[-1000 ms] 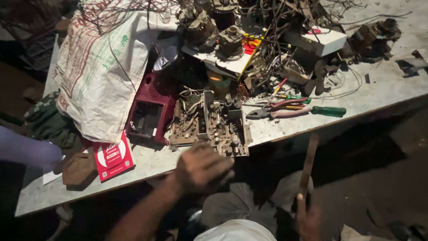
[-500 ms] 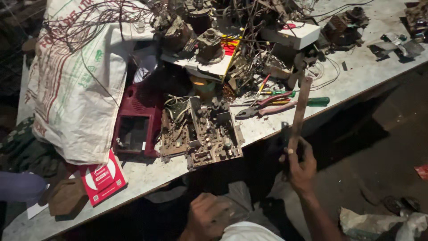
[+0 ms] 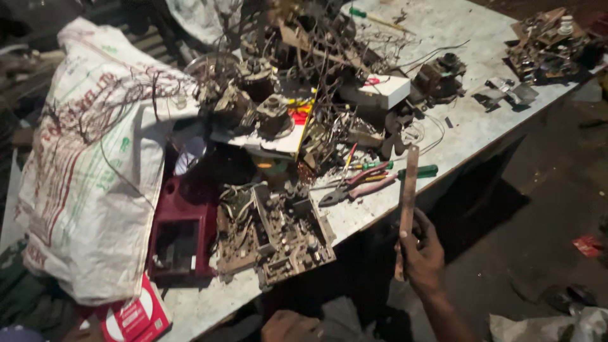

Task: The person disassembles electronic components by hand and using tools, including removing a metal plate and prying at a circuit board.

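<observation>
My right hand [image 3: 423,256] grips a long flat rusty metal bar [image 3: 407,196] and holds it upright in front of the white table's [image 3: 468,126] front edge. The bar's top reaches up beside a green-handled screwdriver [image 3: 418,171] and red-handled pliers [image 3: 354,187] lying on the table. Only a small part of my left hand [image 3: 288,326] shows at the bottom edge, low by my lap; whether it holds anything is hidden. A brown circuit board [image 3: 278,237] crowded with parts lies at the table's front edge, left of the bar.
A large white woven sack [image 3: 88,171] with wires on it covers the table's left. A dark red plastic casing [image 3: 180,231] lies beside the board. A heap of scrap electronics and tangled wire [image 3: 304,82] fills the middle. More scrap boards [image 3: 544,41] sit far right.
My right hand has lifted the metal bar higher and nearer the table's edge. My left hand has dropped from the table edge down to my lap. The view has shifted right.
</observation>
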